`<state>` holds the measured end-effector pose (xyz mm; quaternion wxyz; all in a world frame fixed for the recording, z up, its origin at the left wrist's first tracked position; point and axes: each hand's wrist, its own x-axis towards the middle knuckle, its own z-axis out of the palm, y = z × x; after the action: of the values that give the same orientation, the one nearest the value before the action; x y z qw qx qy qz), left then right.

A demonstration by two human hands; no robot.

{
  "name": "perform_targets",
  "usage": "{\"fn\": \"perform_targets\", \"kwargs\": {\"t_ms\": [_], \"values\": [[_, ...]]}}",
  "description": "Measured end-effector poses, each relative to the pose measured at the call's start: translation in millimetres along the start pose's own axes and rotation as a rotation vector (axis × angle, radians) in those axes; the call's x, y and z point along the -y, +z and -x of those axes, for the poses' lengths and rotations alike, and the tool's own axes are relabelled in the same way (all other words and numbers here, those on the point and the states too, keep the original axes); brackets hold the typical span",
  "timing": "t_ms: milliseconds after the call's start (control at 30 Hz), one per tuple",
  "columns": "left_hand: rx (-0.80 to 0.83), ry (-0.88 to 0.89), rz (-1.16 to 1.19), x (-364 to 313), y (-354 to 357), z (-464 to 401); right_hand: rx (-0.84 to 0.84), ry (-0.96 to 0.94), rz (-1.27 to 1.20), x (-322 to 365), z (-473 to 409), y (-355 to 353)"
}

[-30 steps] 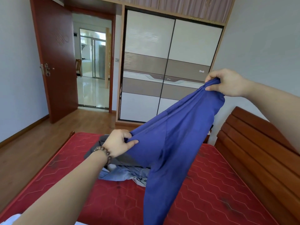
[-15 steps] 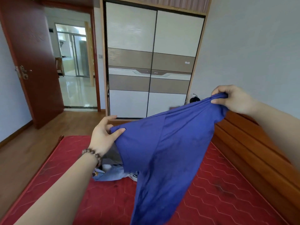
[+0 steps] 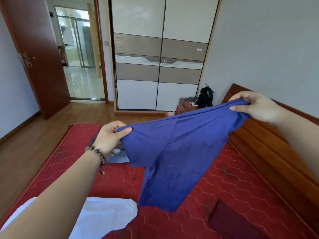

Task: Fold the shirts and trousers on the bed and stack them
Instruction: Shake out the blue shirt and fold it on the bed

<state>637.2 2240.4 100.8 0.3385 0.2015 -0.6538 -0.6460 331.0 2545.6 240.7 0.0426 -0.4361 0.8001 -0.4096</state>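
Note:
A blue shirt (image 3: pixel 174 152) hangs spread in the air above the red bed (image 3: pixel 224 187). My left hand (image 3: pixel 110 137) pinches its left top corner, thumb over the cloth. My right hand (image 3: pixel 253 106) grips the other top corner, higher and further right. The shirt's lower part droops towards the mattress. Behind the shirt lies a heap of grey and light blue clothes (image 3: pixel 117 154), mostly hidden. A white garment (image 3: pixel 103 216) lies on the bed near me, partly under my left forearm.
A wooden headboard (image 3: pixel 276 152) runs along the bed's right side. A dark red folded item (image 3: pixel 231 221) lies at the bed's near right. A nightstand with a black bag (image 3: pixel 205 97) stands by the wardrobe (image 3: pixel 158 54). The open door (image 3: pixel 36 57) is at left.
Both hands have lowered and drawn further apart, stretching the blue shirt wider. My view has tilted down, bringing the white garment and the dark red item into sight.

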Motion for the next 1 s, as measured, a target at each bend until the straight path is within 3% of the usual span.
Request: {"fn": "perform_targets", "kwargs": {"t_ms": [267,600,767,1000], "values": [[0.008,-0.032,0.012,13.9,22.2,115.7,-0.055,0.015,-0.295,-12.1,119.5,-4.5],[-0.031,-0.171,0.123,65.2,28.1,140.6,-0.039,0.116,-0.234,-37.5,119.8,26.3],[-0.079,-0.326,0.063,140.2,29.0,96.2,0.013,0.237,-0.101,-106.9,63.8,80.1],[-0.148,-0.585,-0.066,293.6,45.7,-1.1,0.07,0.395,0.124,-261.1,-26.9,194.6]]}}
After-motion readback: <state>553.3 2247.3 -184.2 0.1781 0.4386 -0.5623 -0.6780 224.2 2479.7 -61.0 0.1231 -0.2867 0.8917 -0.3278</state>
